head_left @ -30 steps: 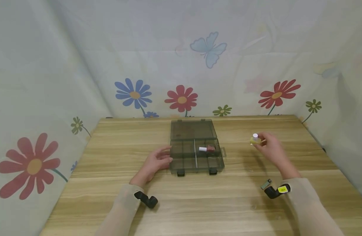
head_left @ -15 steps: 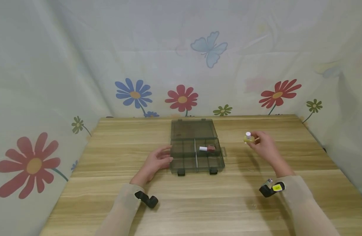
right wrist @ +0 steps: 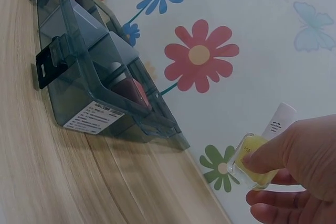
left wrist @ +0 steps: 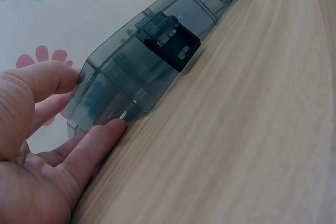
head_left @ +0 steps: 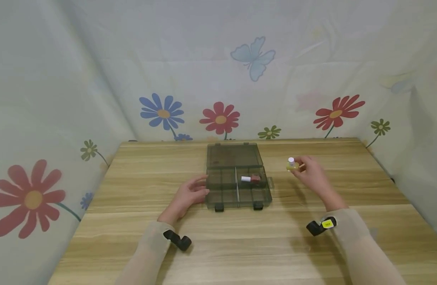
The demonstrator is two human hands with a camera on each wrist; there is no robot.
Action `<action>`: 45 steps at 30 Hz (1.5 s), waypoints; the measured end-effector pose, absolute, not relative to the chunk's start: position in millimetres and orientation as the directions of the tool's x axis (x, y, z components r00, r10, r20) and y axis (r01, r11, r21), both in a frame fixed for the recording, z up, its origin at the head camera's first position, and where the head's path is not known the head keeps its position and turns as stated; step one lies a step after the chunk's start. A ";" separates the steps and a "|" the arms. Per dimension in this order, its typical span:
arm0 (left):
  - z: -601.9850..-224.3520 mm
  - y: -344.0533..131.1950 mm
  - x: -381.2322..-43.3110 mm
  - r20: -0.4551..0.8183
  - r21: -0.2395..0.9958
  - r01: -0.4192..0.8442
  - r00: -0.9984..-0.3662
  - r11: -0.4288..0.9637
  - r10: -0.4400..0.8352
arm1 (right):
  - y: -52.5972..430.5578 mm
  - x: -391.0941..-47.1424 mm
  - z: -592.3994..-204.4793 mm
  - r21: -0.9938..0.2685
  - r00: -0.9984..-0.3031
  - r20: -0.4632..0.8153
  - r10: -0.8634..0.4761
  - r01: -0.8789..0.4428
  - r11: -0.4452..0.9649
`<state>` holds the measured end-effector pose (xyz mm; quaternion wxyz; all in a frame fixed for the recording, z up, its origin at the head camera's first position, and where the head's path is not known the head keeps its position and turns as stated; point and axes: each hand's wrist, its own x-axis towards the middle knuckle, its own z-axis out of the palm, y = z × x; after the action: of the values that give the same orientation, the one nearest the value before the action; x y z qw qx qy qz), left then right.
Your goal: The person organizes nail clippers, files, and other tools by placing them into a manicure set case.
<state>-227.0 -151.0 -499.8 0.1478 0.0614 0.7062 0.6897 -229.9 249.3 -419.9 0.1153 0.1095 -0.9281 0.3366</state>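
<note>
The yellow bottle (right wrist: 255,144) is in the right hand (head_left: 312,176), cap up and clear of the table (head_left: 254,241), right of the box; I record the fingers as pinching its body, thumb on one face. Next outward is the box (head_left: 221,200) itself, standing with its lid (head_left: 234,155) laid back on the far side and black latches facing near. A red bottle (head_left: 255,179) lies on its side to the right of the pale divider (head_left: 237,192), white cap pointing left. At the left end wall I find the left hand (head_left: 190,194) touching, fingers spread and relaxed, apparently steadying the box. Beyond the table's far edge hangs a flowered cloth (head_left: 289,79). I judge the step in hand to be carrying the yellow bottle toward the box. My assessment is that the next move calls for a leftward pass above the right wall, clearing the rim, then lowering the bottle beside the red one without knocking it, tipping it sideways if it must match, and only then releasing.
</note>
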 end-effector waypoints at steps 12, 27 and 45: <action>-502.4 -151.5 -226.3 -0.092 0.996 -0.087 -0.955 0.032 0.282 | 233.8 -235.5 -423.4 -0.598 -0.938 0.303 -0.167 -0.323 0.733; -501.0 -150.0 -224.8 -0.090 0.996 -0.083 -0.957 0.039 0.275 | 207.5 -245.4 -430.8 -0.594 -0.922 0.302 -0.243 -0.381 0.709; -505.3 -150.4 -225.3 -0.087 0.996 -0.079 -0.960 0.040 0.265 | 181.0 -253.7 -430.0 -0.583 -0.912 0.295 -0.286 -0.409 0.702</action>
<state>-225.3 -150.4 -505.3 0.1247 0.0654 0.7101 0.6899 -253.7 181.0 -430.0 0.0915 0.1894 -0.9179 0.3364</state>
